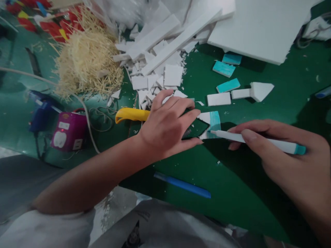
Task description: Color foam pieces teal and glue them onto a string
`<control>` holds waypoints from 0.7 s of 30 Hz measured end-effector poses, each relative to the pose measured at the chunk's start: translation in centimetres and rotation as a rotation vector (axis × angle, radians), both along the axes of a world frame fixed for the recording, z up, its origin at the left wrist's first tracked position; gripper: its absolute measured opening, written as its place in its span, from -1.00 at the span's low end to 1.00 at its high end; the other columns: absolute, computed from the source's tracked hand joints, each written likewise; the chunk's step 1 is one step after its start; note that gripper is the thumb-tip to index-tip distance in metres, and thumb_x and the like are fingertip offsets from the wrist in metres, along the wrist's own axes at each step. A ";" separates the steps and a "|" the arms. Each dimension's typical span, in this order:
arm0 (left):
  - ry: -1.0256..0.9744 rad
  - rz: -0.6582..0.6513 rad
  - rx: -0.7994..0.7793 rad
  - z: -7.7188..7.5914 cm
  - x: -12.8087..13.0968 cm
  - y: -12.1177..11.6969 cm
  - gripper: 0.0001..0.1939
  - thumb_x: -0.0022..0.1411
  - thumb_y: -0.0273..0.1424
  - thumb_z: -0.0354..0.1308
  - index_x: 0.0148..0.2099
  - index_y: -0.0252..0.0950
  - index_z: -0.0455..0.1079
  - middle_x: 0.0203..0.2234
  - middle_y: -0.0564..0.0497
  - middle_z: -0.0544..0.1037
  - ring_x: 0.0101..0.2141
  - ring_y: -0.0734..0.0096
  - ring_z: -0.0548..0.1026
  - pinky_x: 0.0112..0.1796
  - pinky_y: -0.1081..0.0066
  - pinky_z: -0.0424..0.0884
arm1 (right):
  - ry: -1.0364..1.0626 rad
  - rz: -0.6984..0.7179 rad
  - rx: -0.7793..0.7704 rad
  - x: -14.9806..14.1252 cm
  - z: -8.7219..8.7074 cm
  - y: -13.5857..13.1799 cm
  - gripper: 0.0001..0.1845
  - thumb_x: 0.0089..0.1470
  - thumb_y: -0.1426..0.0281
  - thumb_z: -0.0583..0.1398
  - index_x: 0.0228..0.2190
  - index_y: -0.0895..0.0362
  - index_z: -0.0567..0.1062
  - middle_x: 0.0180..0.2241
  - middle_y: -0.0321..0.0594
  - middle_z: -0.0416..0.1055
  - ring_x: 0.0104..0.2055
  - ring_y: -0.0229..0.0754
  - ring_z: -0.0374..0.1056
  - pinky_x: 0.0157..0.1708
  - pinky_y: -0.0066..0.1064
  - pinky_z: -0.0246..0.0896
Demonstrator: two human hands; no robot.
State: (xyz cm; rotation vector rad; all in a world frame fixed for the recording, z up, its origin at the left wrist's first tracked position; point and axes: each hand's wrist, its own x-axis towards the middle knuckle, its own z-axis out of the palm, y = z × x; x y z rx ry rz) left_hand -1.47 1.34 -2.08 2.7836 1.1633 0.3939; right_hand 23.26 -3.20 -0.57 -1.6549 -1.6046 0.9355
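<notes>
My right hand (274, 144) grips a white marker (279, 144) with a turquoise end, its tip touching a small notched white foam piece (214, 120). Turquoise colour covers much of that piece's right side. Spread over the table, my left hand (168, 124) has its fingers apart, with the thumb and a fingertip against the piece's left ends. A yellow-handled cutter (131, 114) lies partly under my left hand. Beyond the piece are a white foam block (219, 99), an arrow-shaped foam piece (261, 91) and three turquoise-topped foam blocks (228, 85).
White foam strips and scraps (173, 74) are heaped at the back, beside a pile of straw (90, 58). A large foam board (258, 31) lies back right. On the left are a purple power socket cube (69, 131) and a blue glue gun (42, 110); a blue pen cap (183, 185) lies in front.
</notes>
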 end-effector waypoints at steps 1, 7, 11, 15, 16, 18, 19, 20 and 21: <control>0.010 0.009 -0.009 0.0 0.0 0.0 -0.54 0.38 -0.09 0.26 0.13 -0.32 0.51 0.05 -0.16 0.61 0.06 0.05 0.57 0.32 -0.06 0.24 | -0.001 0.004 0.003 0.1 0.0 0.0 -0.86 0.20 0.29 0.31 -0.41 -0.09 0.66 -0.52 -0.41 0.55 -0.51 -0.32 0.38 -0.47 -0.49 0.34; 0.029 0.045 -0.034 0.1 0.0 -0.1 -0.55 0.35 -0.07 0.28 0.11 -0.27 0.51 0.08 -0.13 0.60 0.09 0.05 0.56 0.34 -0.05 0.20 | 0.036 -0.019 -0.001 0.0 -0.1 0.0 -0.85 0.18 0.24 0.31 -0.43 -0.09 0.66 -0.55 -0.38 0.52 -0.52 -0.26 0.41 -0.49 -0.43 0.38; 0.025 0.043 -0.053 0.2 -0.1 0.0 -0.58 0.35 -0.09 0.26 0.11 -0.24 0.51 0.08 -0.11 0.60 0.09 0.06 0.55 0.36 -0.04 0.18 | 0.047 -0.014 0.012 0.0 -0.4 0.3 -0.86 0.15 0.26 0.32 -0.45 -0.09 0.65 -0.57 -0.38 0.52 -0.58 -0.29 0.33 -0.51 -0.43 0.36; 0.015 0.036 -0.069 0.1 -0.1 0.1 -0.59 0.35 -0.10 0.26 0.11 -0.25 0.51 0.08 -0.12 0.60 0.08 0.04 0.55 0.36 -0.07 0.17 | 0.029 -0.014 0.018 0.1 -0.3 0.3 -0.84 0.15 0.22 0.32 -0.45 -0.09 0.66 -0.57 -0.37 0.51 -0.61 -0.30 0.25 -0.50 -0.41 0.37; 0.012 0.036 -0.073 0.1 -0.1 0.1 -0.58 0.35 -0.11 0.26 0.12 -0.26 0.51 0.08 -0.13 0.59 0.09 0.03 0.55 0.35 -0.08 0.17 | 0.013 -0.020 0.007 0.1 -0.2 0.2 -0.84 0.16 0.22 0.32 -0.44 -0.09 0.66 -0.56 -0.36 0.51 -0.60 -0.29 0.26 -0.50 -0.40 0.36; 0.007 0.031 -0.080 0.1 -0.1 0.1 -0.56 0.35 -0.12 0.26 0.13 -0.28 0.50 0.09 -0.16 0.59 0.10 0.02 0.55 0.35 -0.09 0.18 | -0.002 -0.022 0.000 0.0 0.0 0.2 -0.84 0.16 0.22 0.31 -0.45 -0.09 0.66 -0.56 -0.35 0.51 -0.58 -0.27 0.29 -0.50 -0.39 0.35; 0.006 0.030 -0.085 0.1 0.0 0.2 -0.57 0.35 -0.13 0.26 0.14 -0.28 0.50 0.09 -0.16 0.59 0.10 0.02 0.55 0.35 -0.09 0.18 | 0.002 -0.019 0.002 0.0 0.0 0.1 -0.84 0.15 0.23 0.31 -0.45 -0.09 0.66 -0.56 -0.36 0.52 -0.57 -0.27 0.30 -0.51 -0.40 0.34; 0.002 0.028 -0.088 0.1 0.0 0.2 -0.57 0.36 -0.14 0.25 0.14 -0.29 0.50 0.09 -0.16 0.59 0.10 0.02 0.55 0.35 -0.08 0.19 | 0.007 -0.017 0.004 0.0 0.0 0.1 -0.84 0.15 0.23 0.31 -0.45 -0.09 0.66 -0.56 -0.37 0.52 -0.57 -0.27 0.31 -0.50 -0.40 0.34; -0.001 0.026 -0.094 0.1 0.0 0.2 -0.58 0.36 -0.15 0.25 0.14 -0.29 0.50 0.09 -0.17 0.59 0.10 0.03 0.55 0.35 -0.08 0.19 | 0.008 -0.009 -0.002 0.0 0.0 0.1 -0.85 0.15 0.24 0.31 -0.45 -0.10 0.66 -0.55 -0.37 0.53 -0.55 -0.27 0.33 -0.49 -0.41 0.34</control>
